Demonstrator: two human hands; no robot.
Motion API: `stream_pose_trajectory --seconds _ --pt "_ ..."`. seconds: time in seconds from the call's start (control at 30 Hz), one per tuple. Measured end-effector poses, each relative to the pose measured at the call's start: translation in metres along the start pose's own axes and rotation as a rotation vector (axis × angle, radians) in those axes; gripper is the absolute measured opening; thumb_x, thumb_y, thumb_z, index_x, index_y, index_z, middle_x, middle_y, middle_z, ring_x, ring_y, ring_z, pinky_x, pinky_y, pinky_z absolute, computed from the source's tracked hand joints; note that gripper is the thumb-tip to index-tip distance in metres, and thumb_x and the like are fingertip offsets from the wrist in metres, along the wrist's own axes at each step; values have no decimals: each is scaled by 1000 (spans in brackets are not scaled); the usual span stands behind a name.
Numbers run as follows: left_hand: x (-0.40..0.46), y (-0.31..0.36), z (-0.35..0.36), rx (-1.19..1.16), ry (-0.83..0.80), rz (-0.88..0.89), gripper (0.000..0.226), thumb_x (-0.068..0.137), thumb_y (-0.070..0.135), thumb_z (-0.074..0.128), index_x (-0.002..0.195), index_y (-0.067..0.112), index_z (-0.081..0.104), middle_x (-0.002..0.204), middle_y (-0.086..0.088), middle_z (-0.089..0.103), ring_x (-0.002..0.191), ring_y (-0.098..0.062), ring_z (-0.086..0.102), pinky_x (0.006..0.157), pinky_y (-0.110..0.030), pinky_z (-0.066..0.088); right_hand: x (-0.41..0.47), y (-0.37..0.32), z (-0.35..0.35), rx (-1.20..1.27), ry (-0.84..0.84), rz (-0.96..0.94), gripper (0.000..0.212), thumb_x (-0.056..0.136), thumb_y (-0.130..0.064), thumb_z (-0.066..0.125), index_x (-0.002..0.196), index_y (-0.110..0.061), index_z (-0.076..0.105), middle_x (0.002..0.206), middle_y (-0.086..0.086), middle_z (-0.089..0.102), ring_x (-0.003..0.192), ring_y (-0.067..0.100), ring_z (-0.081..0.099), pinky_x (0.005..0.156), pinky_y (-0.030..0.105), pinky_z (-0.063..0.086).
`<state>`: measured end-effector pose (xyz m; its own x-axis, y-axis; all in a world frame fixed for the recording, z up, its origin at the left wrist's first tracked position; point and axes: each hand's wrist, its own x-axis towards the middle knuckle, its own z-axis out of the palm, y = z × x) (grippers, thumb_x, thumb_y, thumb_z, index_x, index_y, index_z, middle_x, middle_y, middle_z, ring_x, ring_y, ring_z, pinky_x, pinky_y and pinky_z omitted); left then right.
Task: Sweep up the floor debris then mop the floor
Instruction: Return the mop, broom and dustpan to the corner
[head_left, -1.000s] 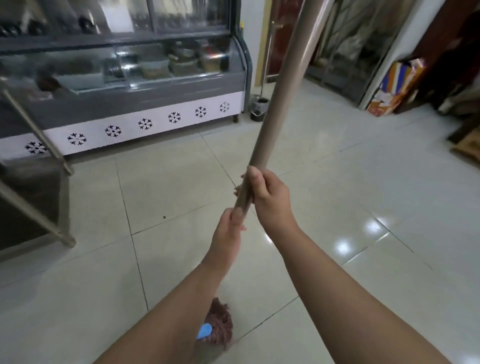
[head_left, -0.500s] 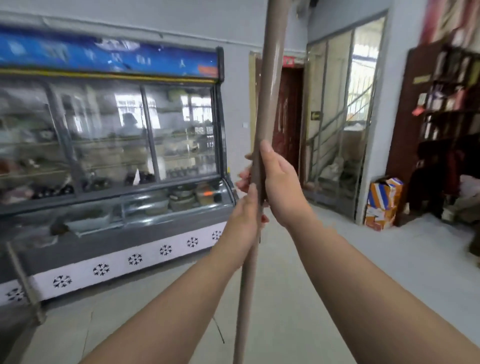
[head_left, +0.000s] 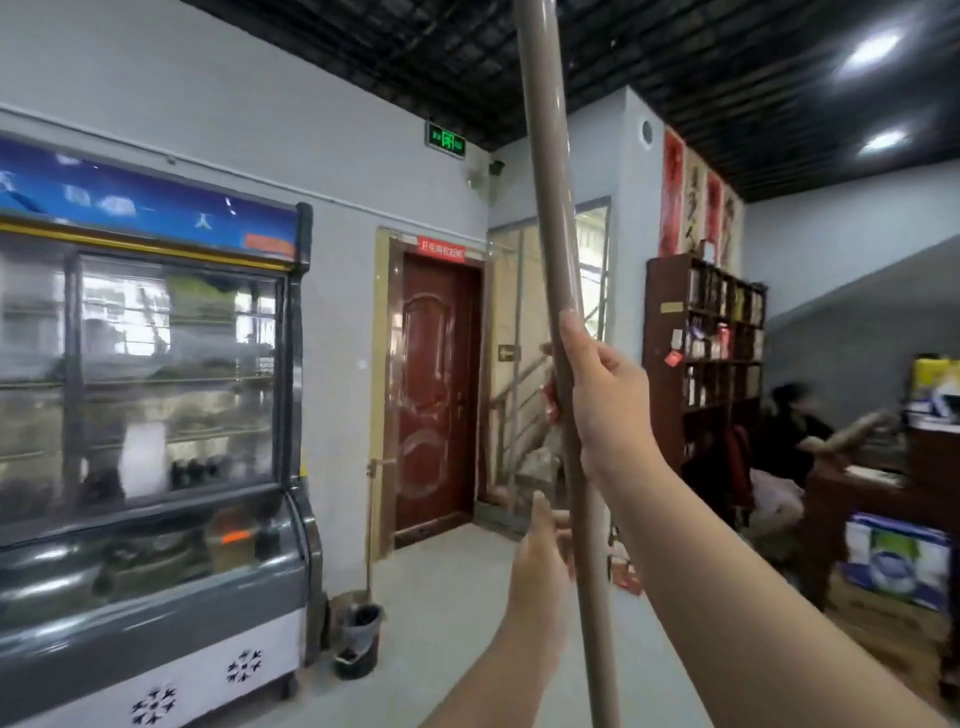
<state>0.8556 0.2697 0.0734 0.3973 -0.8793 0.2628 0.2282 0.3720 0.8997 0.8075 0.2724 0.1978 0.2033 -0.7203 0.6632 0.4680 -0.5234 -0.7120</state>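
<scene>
A long beige mop handle (head_left: 556, 218) stands nearly upright in front of me, running from the top edge to the bottom edge. My right hand (head_left: 605, 400) is wrapped around it at mid-height. My left hand (head_left: 543, 566) sits lower, just left of the handle, fingers loosely curled toward it and touching it; a firm grip cannot be told. The mop head is out of view below the frame. The floor is a pale grey strip low in the frame.
A glass display fridge (head_left: 145, 441) fills the left. A small black bin with a stick (head_left: 361, 639) stands beside it, before a red-brown door (head_left: 436, 395). A dark bookshelf (head_left: 701, 358), a seated person (head_left: 792, 426), a desk and boxes (head_left: 893, 561) are at the right.
My view has swung up from the floor to the wall and ceiling. The mop head has left the frame. My hands have spread apart on the handle, the left sliding lower.
</scene>
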Motion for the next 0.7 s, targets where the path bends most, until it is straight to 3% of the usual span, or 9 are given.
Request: stream_pose_trajectory --seconds 0.1,0.2,0.37,0.43,0.53,0.7 --pt "59 -29 26 -37 -14 -20 52 100 38 28 61 17 56 38 9 57 35 4 53 42 -9 43 52 26 -13 -61 75 -16 42 86 -43 59 57 -14 55 43 -4 48 35 6 44 37 15 37" --pt "111 -45 51 -77 0 -16 46 99 41 27 66 23 52 35 14 54 33 7 50 47 -11 42 95 48 -28 -131 123 -22 53 73 -61 54 73 -9 58 53 2 49 44 11 46 46 24 40" --pt "198 -81 65 -80 30 -61 55 98 46 29 63 12 55 37 5 50 40 -8 49 52 -20 43 160 99 -62 -96 187 -19 47 87 -55 51 68 -14 65 47 -4 55 41 9 50 43 19 44" --pt "235 -96 64 -85 45 -55 55 98 47 28 73 8 57 40 5 49 37 -6 47 45 -16 43 189 128 -73 -61 168 -26 45 88 -53 51 67 -16 65 45 -3 56 39 8 50 41 19 45" --pt "298 -115 58 -89 120 -12 56 98 44 31 65 6 55 38 4 48 32 -5 45 35 -11 37 237 172 -84 10 142 -2 45 89 -51 52 62 -17 63 44 -4 56 38 8 49 41 20 43" --pt "403 -134 30 10 239 120 54 98 44 32 65 9 58 41 7 53 39 -2 49 42 -10 40 325 250 -90 178 43 7 49 88 -56 50 57 -19 63 45 -2 56 36 11 47 39 19 41"
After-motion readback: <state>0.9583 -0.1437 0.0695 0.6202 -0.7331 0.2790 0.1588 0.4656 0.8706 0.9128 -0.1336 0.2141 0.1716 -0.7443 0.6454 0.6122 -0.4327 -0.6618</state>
